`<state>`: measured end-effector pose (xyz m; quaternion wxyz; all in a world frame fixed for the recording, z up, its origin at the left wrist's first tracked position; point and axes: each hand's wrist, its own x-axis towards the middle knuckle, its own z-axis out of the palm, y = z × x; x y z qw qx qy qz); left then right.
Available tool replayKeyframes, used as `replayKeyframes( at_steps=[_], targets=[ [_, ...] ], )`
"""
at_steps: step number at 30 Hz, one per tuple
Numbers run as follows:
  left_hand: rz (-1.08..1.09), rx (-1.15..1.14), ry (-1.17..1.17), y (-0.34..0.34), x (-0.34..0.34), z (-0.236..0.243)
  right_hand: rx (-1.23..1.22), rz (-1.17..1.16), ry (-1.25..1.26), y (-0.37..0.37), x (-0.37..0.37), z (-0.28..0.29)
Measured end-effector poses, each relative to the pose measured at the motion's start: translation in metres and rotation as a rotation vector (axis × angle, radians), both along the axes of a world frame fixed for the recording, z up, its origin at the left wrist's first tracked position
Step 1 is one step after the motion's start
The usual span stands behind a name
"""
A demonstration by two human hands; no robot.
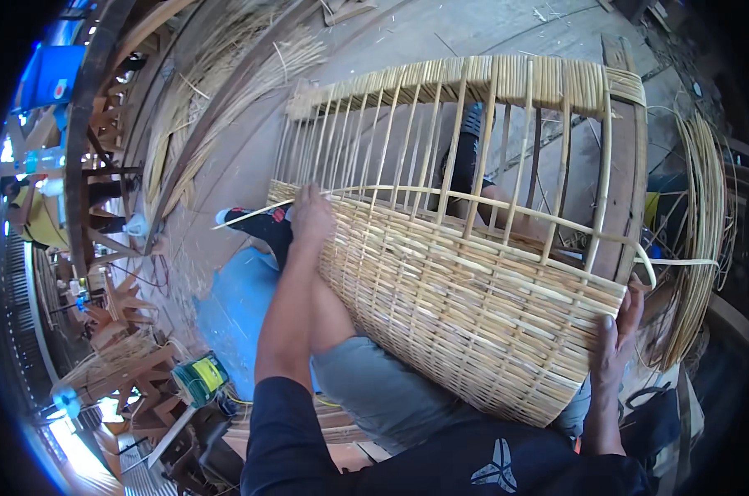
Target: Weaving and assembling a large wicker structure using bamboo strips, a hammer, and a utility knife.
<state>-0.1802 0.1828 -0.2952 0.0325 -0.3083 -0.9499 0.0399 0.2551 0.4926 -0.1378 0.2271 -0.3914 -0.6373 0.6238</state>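
A woven rattan panel (465, 306) lies across my legs, densely woven in its lower half, with bare upright stakes above and a tightly wrapped band along its top. A long pale strand (407, 188) runs through the stakes above the weave, its left end sticking out past the panel and its right part looping down at the right. My left hand (313, 211) is closed on this strand at the left, at the weave's top edge. My right hand (615, 326) grips the panel's right end, with its fingertips partly behind the edge.
A wooden plank (618, 240) stands behind the right end. Bundles of cane lie at upper left (209, 116) and far right (696, 223). A blue sheet (234, 314) and green container (197, 380) are at lower left. Another person in yellow (40, 219) is at far left, beyond wooden framework.
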Motion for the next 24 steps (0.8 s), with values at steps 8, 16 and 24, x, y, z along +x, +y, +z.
replayKeyframes(
  at_steps=[8, 16, 24],
  targets=[
    [-0.207, -0.434, -0.291, -0.047, -0.071, 0.008, -0.014, 0.053, -0.234, 0.001, -0.004, 0.008],
    [0.11, -0.566, -0.171, -0.124, -0.156, 0.022, 0.101, 0.115, -0.216, 0.0, 0.0, 0.016],
    [0.243, -0.386, -0.297, -0.004, -0.099, 0.029, -0.033, 0.026, -0.276, -0.01, -0.02, 0.042]
  ],
)
